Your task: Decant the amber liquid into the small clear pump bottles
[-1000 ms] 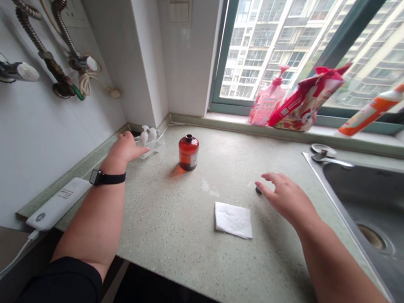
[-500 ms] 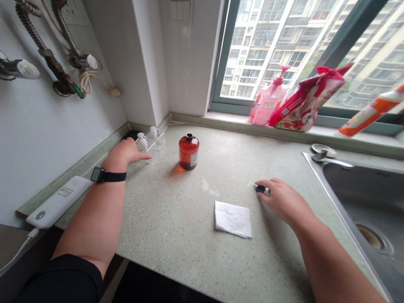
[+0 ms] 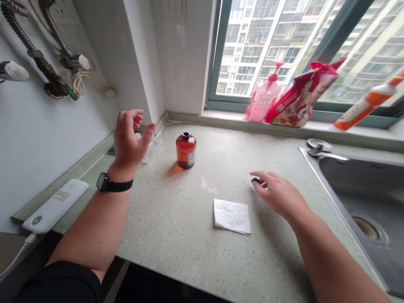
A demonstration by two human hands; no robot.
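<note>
My left hand (image 3: 131, 139) is raised over the clear plastic holder (image 3: 154, 147) at the back left corner, its fingers bent and the thumb apart from them. I see nothing in it, and it hides most of the holder. To its right, an open-necked, amber-red bottle (image 3: 185, 151) with a white label stands upright on the counter. My right hand (image 3: 275, 192) is low over the counter at right, thumb and fingers closed round a small black cap (image 3: 257, 181). A folded white tissue (image 3: 232, 217) lies flat in front of the bottle, left of my right forearm.
A steel sink (image 3: 379, 196) is on the right, with a drain strainer (image 3: 319, 145) by its back corner. A white power strip (image 3: 55, 206) lies at the left edge. A pink pump bottle (image 3: 264, 100), red pouch (image 3: 303, 98) and orange-white bottle (image 3: 366, 109) stand on the sill.
My left hand has lifted off the clear holder and turned upward, thumb now raised. My right hand stays round the cap, its index finger straighter. The whole view has shifted slightly.
</note>
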